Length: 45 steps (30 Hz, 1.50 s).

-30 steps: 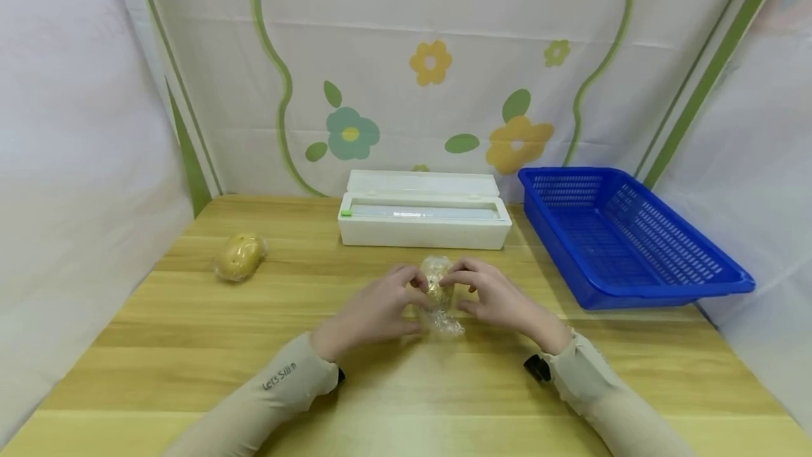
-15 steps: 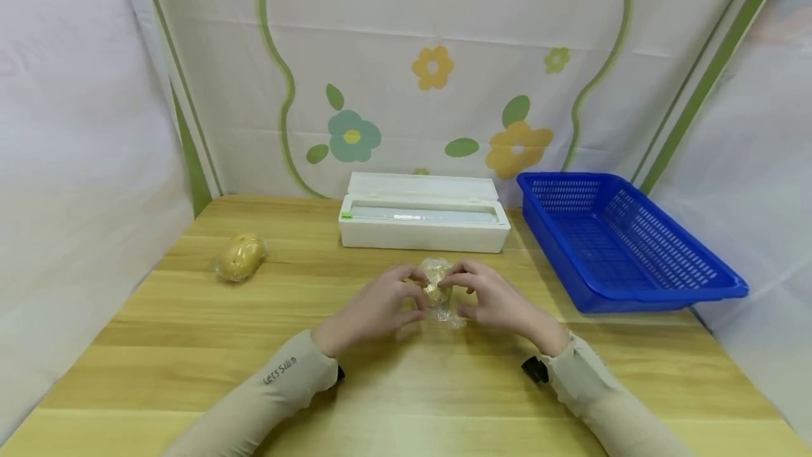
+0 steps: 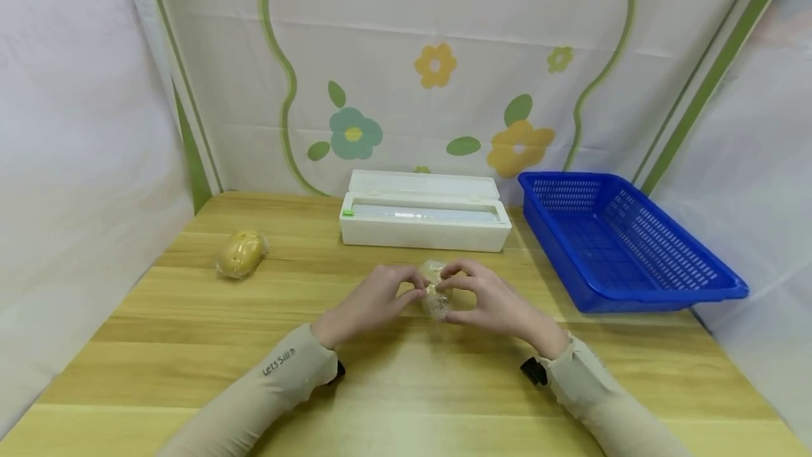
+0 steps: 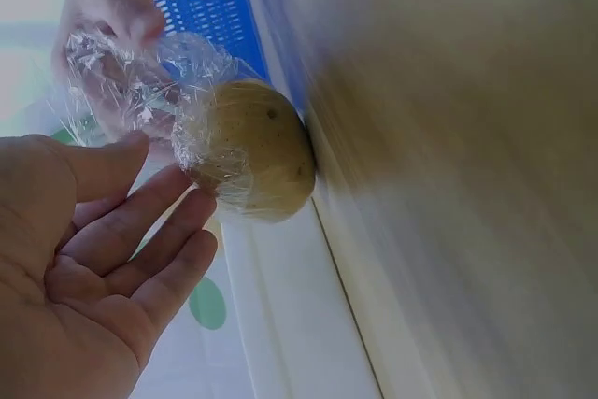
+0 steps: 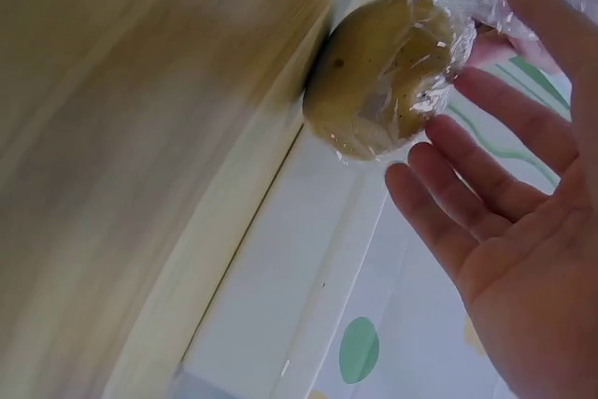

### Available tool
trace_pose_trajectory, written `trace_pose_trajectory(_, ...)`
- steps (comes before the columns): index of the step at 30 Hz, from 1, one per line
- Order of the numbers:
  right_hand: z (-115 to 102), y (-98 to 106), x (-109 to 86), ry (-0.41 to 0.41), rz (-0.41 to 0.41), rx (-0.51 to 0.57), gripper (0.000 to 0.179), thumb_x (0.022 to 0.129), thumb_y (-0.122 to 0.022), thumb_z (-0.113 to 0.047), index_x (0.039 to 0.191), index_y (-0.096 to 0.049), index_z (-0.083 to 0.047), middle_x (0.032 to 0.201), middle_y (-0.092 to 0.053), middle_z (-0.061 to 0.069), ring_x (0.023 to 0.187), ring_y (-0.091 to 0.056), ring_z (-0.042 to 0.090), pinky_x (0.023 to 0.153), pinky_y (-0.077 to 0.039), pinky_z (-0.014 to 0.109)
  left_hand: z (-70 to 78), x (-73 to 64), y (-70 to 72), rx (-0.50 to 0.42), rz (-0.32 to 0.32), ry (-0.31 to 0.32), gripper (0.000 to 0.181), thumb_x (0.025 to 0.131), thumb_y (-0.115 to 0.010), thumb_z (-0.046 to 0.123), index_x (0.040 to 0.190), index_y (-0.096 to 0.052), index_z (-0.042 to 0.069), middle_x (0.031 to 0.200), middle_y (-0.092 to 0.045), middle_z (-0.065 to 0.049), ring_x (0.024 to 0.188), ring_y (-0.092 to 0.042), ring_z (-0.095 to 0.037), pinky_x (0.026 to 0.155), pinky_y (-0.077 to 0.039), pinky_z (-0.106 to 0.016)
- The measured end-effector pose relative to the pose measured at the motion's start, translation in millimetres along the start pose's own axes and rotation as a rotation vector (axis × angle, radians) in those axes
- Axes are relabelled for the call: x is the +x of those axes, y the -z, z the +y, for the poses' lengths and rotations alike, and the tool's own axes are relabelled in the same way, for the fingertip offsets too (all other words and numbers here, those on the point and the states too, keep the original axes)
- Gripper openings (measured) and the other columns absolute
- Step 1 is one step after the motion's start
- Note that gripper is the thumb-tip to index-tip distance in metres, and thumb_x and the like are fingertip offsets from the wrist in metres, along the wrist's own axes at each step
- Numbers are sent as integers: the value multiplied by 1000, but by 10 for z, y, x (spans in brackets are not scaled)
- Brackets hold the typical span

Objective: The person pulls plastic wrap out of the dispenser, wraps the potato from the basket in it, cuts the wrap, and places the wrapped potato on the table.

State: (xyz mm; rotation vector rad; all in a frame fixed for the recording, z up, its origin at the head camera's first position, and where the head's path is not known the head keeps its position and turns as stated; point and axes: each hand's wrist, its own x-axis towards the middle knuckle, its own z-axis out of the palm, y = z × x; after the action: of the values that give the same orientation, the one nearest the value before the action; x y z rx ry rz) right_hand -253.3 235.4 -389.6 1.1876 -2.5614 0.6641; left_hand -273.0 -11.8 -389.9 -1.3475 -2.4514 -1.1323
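A potato (image 4: 266,151) sits on the table between the two hands. Clear plastic wrap (image 4: 149,91) covers part of it and bunches up toward the person. At the bunched wrap, my left hand (image 3: 374,305) pinches with thumb and index finger. The right hand (image 3: 497,305) spreads its thumb and fingers apart about the right side of the wrap. Its fingertips touch the film beside the potato (image 5: 374,77) in the right wrist view. From the head, fingers hide part of the potato.
Another wrapped potato (image 3: 242,254) lies at the left of the wooden table (image 3: 393,400). Behind the hands stands a white plastic-wrap dispenser box (image 3: 425,235) with its lid raised. A blue plastic basket (image 3: 666,295) is at the right, and a flowered cloth (image 3: 406,111) hangs behind.
The left thumb and index finger have come together on the wrap. The loose film end in front of the potato has been drawn in. The right thumb has shifted a little left.
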Motion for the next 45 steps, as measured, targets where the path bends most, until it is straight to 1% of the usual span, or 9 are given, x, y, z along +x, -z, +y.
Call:
trace_pose_trajectory(5,3,-17,44,43,70,40,21,82,-83,-23,97,-76,-11,113,-62,9,107,-58,24,87,-49,43,34,-1,18,-26,42,17,4,91,-70,2,94,-69,5,93,-72,-3,96,-67,-15,84,-54,-36)
trace_pose_trajectory(10,1,-31,76,13,125,118,2,86,-78,-12,87,-78,-11,104,-65,6,98,-61,20,81,-52,40,42,8,22,-26,55,15,4,90,-72,5,92,-69,7,91,-73,-1,95,-67,-12,85,-52,-30)
trace_pose_trajectory(17,-7,-66,83,-73,201,139,1,85,-79,-10,85,-78,-11,93,-69,-1,80,-65,13,59,-55,32,67,1,19,-63,21,53,6,91,-71,4,95,-67,6,91,-71,-1,91,-69,-15,83,-54,-30)
trace_pose_trajectory(21,-27,-72,85,-71,260,97,7,81,-81,-3,83,-78,-10,83,-72,-2,71,-65,9,55,-55,30,66,-4,4,-66,20,46,7,90,-72,5,95,-67,6,91,-70,0,92,-69,-15,83,-54,-32)
trace_pose_trajectory(26,-67,-82,88,-89,275,67,3,82,-80,-4,83,-78,-7,78,-72,-2,64,-65,5,55,-52,20,71,-2,-29,-55,49,34,8,89,-73,3,94,-67,6,89,-71,-1,88,-69,-13,80,-55,-33)
trace_pose_trajectory(35,-64,-94,141,-229,264,192,6,80,-84,-16,78,-78,-15,74,-71,-10,63,-66,9,55,-54,23,95,0,-39,-82,67,82,20,91,-72,7,108,-62,3,95,-72,-5,86,-69,-10,78,-55,-30)
trace_pose_trajectory(39,-39,-111,152,-236,292,173,15,75,-87,-14,76,-72,-18,72,-68,-13,64,-65,4,56,-53,24,76,28,-46,-96,83,72,29,90,-72,5,118,-62,1,106,-69,-7,83,-69,-12,74,-54,-25)
trace_pose_trajectory(42,-26,-108,165,-218,287,180,15,75,-86,-13,77,-72,-17,73,-68,-12,65,-65,4,56,-53,24,28,51,-60,-75,76,54,23,89,-73,4,112,-71,2,106,-67,-5,82,-67,-10,71,-53,-21)
trace_pose_trajectory(45,5,-47,144,-151,224,187,7,80,-83,-12,84,-77,-14,81,-72,-7,70,-67,6,58,-55,25,-8,91,-88,-61,38,53,13,89,-74,7,102,-77,6,101,-67,0,84,-64,-8,70,-53,-22)
